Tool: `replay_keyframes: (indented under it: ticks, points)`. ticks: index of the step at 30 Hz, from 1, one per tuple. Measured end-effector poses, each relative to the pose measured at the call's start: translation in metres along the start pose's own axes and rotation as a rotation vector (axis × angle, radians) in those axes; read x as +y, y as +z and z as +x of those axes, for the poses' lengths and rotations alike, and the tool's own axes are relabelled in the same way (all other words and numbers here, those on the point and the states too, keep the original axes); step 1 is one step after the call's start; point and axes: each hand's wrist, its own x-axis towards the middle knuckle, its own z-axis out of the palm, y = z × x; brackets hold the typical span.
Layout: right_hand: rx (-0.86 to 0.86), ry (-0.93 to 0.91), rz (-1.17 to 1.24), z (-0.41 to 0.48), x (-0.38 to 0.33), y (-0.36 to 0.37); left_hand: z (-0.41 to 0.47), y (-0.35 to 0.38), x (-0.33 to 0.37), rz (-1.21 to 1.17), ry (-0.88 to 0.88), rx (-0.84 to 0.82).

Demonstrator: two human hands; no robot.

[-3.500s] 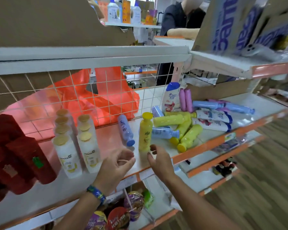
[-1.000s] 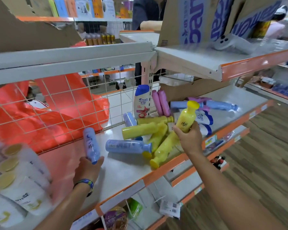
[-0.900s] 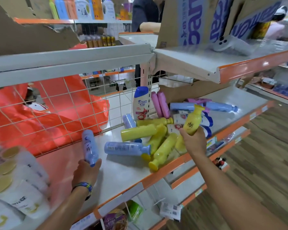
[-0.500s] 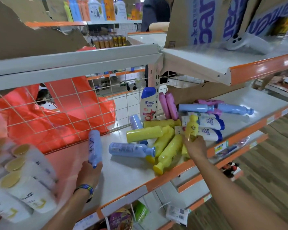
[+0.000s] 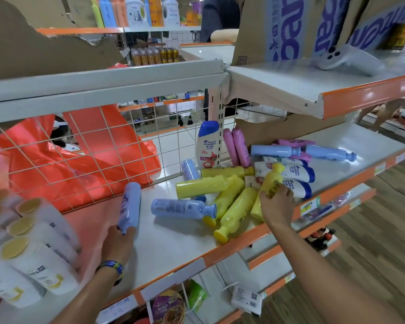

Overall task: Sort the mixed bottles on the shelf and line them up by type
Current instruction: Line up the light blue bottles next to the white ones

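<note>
on the middle shelf (image 5: pixel 173 242), behind its orange edge, a jumble of bottles lies right of centre. several yellow bottles (image 5: pixel 201 186) lie on their sides, crossing one another, with a blue bottle (image 5: pixel 182 208) lying flat just in front of them, cap to the right. behind the heap a white bottle with a blue cap (image 5: pixel 207 146) stands upright against the wire grid (image 5: pixel 84 146), two pink bottles (image 5: pixel 236 147) lean beside it, and further right two more blue ones (image 5: pixel 275 151) lie flat near white blue-capped bottles (image 5: pixel 295 169) on their sides. at the far left, white bottles with gold caps (image 5: pixel 26 242) stand in rows, blurred. an orange bag (image 5: pixel 63 169) sits behind the grid.

the left hand (image 5: pixel 117 244), a band at the wrist, is curled round the lower end of a blue bottle (image 5: pixel 129 206), which tilts up and away over the shelf left of the heap. the right hand (image 5: pixel 277 206) reaches in from the right, fingers wrapped round the body of a yellow bottle (image 5: pixel 272 178) held cap up, slightly tilted, at the front of the heap just above the shelf edge.
</note>
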Motion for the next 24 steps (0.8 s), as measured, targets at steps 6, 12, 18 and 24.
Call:
replay_keyframes:
  ticks: [6, 12, 18, 24]
  points:
    - [-0.014, -0.09, -0.069, -0.007, -0.01, 0.001, -0.009, -0.014, 0.0, -0.132, 0.047, 0.07]
    - [-0.208, -0.075, -0.104, -0.003, -0.004, -0.005, -0.017, -0.02, -0.005, -0.146, 0.061, 0.045]
    - [-0.211, -0.135, -0.374, -0.009, -0.003, -0.006, -0.024, -0.019, -0.002, -0.138, 0.064, 0.047]
    - [-0.216, -0.141, -0.366, -0.022, 0.0, -0.004, -0.027, -0.019, 0.005, -0.155, 0.063, 0.072]
